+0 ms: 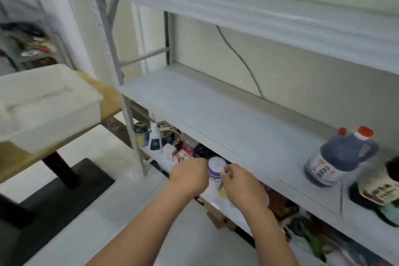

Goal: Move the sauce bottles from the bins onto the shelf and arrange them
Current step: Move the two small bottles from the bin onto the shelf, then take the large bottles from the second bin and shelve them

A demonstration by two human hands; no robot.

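Observation:
Both my hands hold a bottle with a white cap and purple band just in front of the grey shelf's front edge. My left hand wraps its left side; my right hand grips its right side near the cap. On the shelf at the right stand a dark soy-sauce jug with a red cap and handle and a dark bottle with a pale label, partly cut off by the frame edge. A white bin sits on a wooden table at the left; its inside looks bare.
The lower shelf holds a white bottle, a jar and several packets. An upper shelf hangs above. A grey cable runs down the back wall. The table's black base stands on the pale floor.

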